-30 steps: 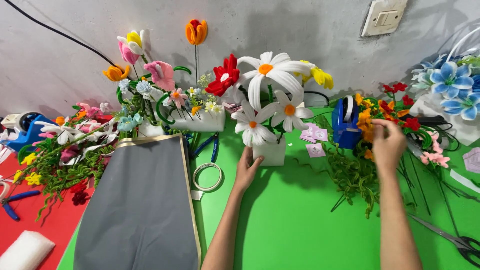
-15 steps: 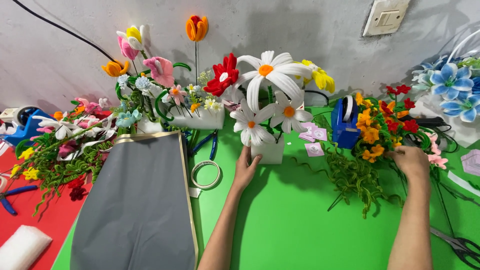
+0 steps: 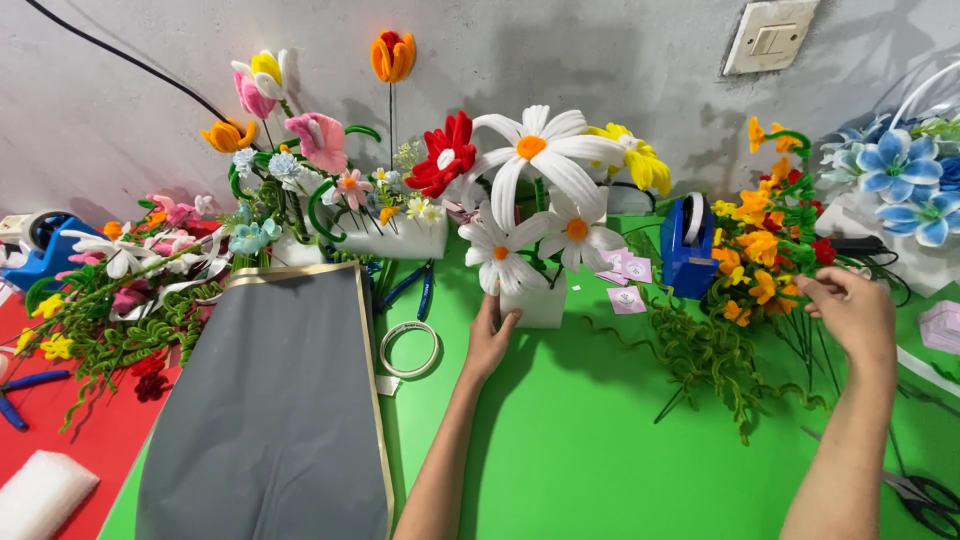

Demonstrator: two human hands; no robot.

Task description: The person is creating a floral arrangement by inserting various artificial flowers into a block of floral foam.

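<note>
My left hand (image 3: 490, 340) rests flat against the left side of a white foam block (image 3: 540, 300) that holds white daisies (image 3: 535, 190) made of fuzzy wire. My right hand (image 3: 850, 310) is closed on the stems of a bunch of small orange and red flowers (image 3: 765, 235), which stands upright at the right. Curly green stems (image 3: 705, 355) spread over the green table (image 3: 590, 440) below that bunch.
A grey sheet with a gold edge (image 3: 270, 410) lies at the left. A ring of tape (image 3: 410, 348), blue pliers (image 3: 412, 285), a blue tape dispenser (image 3: 688, 245), blue flowers (image 3: 905, 180) and scissors (image 3: 925, 495) are around. More wire flowers (image 3: 320, 170) stand along the wall.
My right hand moved right and down with the orange flower bunch, which now stands higher and more upright. My left hand stayed by the foam block.
</note>
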